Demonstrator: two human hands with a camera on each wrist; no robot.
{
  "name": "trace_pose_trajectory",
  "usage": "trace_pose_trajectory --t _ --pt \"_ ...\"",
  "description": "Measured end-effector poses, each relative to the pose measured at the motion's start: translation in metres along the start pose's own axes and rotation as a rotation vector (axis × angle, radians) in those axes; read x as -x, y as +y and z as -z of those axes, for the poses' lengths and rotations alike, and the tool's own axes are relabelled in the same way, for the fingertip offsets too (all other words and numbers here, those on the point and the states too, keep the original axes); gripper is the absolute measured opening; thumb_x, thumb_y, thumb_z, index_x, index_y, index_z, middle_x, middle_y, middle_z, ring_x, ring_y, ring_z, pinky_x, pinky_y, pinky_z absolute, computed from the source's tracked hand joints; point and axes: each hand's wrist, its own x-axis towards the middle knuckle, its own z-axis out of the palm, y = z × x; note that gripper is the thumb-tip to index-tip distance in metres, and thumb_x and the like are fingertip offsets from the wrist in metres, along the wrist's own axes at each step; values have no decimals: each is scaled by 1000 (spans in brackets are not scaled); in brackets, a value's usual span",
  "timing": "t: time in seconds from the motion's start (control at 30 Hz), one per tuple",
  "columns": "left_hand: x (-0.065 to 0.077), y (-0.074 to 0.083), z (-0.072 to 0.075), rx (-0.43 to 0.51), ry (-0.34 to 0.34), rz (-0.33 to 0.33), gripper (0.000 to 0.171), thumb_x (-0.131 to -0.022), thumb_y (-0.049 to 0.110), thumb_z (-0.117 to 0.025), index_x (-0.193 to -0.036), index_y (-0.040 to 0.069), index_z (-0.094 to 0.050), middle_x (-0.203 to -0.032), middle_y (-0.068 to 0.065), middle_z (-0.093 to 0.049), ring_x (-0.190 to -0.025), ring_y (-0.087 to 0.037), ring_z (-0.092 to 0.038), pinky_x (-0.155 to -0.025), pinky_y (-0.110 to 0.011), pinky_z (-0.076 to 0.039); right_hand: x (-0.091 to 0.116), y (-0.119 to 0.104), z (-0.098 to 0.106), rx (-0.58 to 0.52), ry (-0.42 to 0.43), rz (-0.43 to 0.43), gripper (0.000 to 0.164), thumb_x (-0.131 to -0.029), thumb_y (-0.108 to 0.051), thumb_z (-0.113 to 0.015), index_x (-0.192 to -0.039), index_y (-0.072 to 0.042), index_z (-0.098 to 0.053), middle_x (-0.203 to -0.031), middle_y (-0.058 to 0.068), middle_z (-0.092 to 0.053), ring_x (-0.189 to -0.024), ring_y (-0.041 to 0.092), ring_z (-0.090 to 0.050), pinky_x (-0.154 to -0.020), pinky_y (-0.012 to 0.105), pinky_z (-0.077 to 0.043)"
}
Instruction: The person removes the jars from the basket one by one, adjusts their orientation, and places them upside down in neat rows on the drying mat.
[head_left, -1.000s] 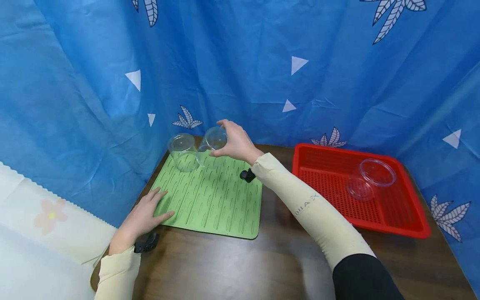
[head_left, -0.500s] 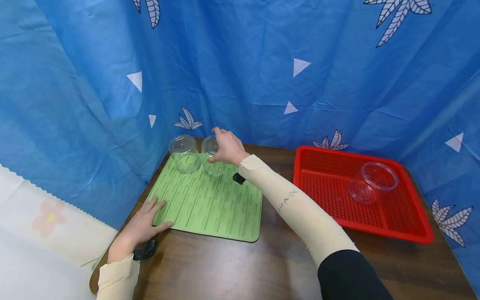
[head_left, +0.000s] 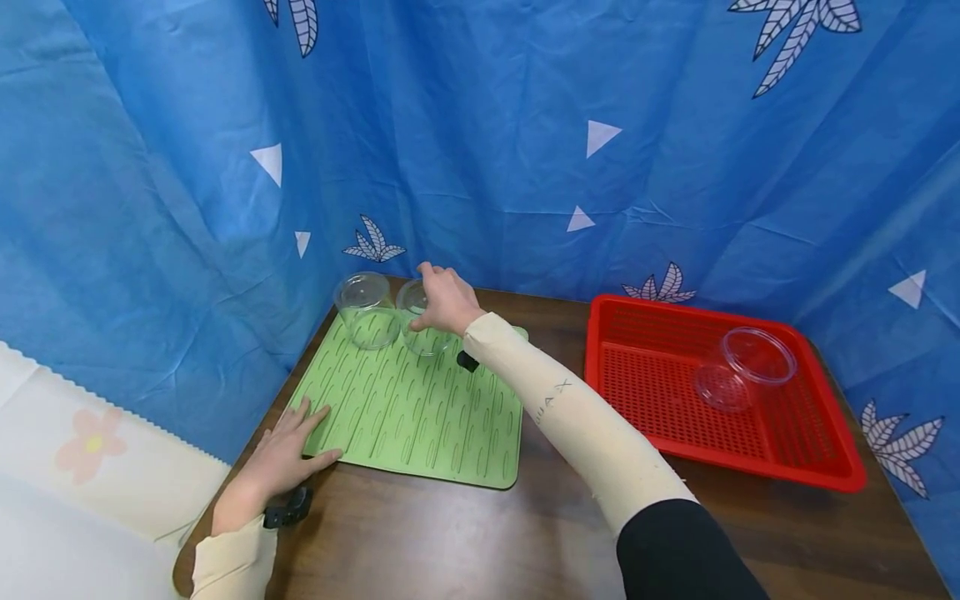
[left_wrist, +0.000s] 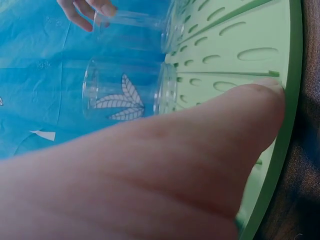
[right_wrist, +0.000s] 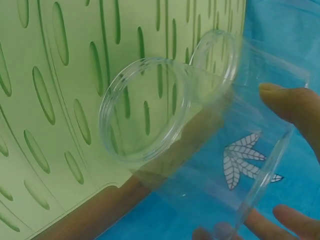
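At the back of a green ridged mat point(head_left: 420, 417), my right hand point(head_left: 448, 302) holds a clear plastic jar point(right_wrist: 210, 150) around its upper end. The thumb point(right_wrist: 287, 102) lies on one side, with fingers on the other; the jar's ridged ring end sits on the mat. Just left of it stands a second clear jar point(head_left: 367, 317), close beside the first. My left hand point(head_left: 273, 462) rests with spread fingers on the mat's front left corner, its thumb point(left_wrist: 260, 100) along the front edge.
A red slotted basket point(head_left: 637, 408) stands on the right of the brown wooden table point(head_left: 450, 542), holding another clear jar point(head_left: 757, 357). A blue curtain point(head_left: 480, 150) hangs close behind the mat and basket. White cloth point(head_left: 97, 483) lies at the left.
My right hand has lowered the clear jar onto the mat and shifted slightly left, bringing it upright beside the other jar. My left hand has slid slightly down and left.
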Motion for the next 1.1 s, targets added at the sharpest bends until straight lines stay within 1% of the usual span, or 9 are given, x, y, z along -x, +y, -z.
trace_pose_trajectory --t 0.13,0.33,0.43,0.57,0.67,0.77,0.93,1.1 --pt "-1 -1 0 -6 0 1 85 -89 51 -70 -149 -1 -41 -153 -39 -21 -136 -62 -18 -98 -81 -20 -5 0 -2 -10 -16 -13 107 -67 -53 -89 -150 -12 -35 -141 4 -51 -123 24 -49 -82 33 -54" --pt "-1 -1 0 -11 -13 4 84 -90 52 -68 -150 0 -39 -154 -38 -20 -137 -62 -18 -98 -81 -21 -8 0 -6 -17 -5 -27 106 -67 -53 -89 -150 -14 -35 -141 3 -50 -123 24 -48 -83 34 -54" --pt "-1 -1 -1 -13 -13 0 84 -91 52 -67 -151 1 -39 -154 -37 -20 -137 -61 -19 -98 -81 -21 -7 -1 -7 -21 1 -33 113 -66 -54 -89 -154 -16 -28 -146 5 -45 -127 26 -46 -86 36 -53" --pt "-2 0 0 -10 -15 6 84 -91 52 -67 -151 0 -39 -154 -37 -20 -137 -61 -18 -98 -81 -20 -3 -3 -5 -32 11 -33 126 -64 -58 -88 -160 -20 -15 -154 9 -32 -132 28 -41 -88 39 -53" --pt "-4 1 0 -16 -15 6 85 -91 52 -67 -151 0 -39 -154 -38 -20 -137 -61 -18 -98 -81 -20 0 -4 -2 -21 35 -30 130 -62 -61 -88 -160 -20 -13 -156 11 -28 -134 28 -39 -86 38 -53" --pt "-6 2 0 -18 -13 4 85 -91 52 -67 -150 -1 -39 -154 -38 -20 -137 -62 -18 -99 -81 -20 4 -5 2 16 56 -34 131 -61 -64 -87 -160 -19 -14 -156 12 -28 -137 28 -37 -89 38 -52" --pt "-5 1 -1 -10 -17 5 85 -90 51 -68 -150 -2 -39 -153 -39 -20 -137 -62 -17 -98 -82 -18 10 -11 9 66 49 -42 132 -61 -67 -86 -160 -17 -15 -156 13 -27 -138 29 -34 -94 38 -49" --pt "-3 0 -1 -24 -27 11 85 -91 52 -67 -150 -1 -38 -153 -39 -20 -136 -62 -17 -97 -82 -20 22 -17 21 37 69 -20 132 -60 -66 -86 -160 -17 -15 -157 12 -26 -139 28 -32 -90 36 -52"
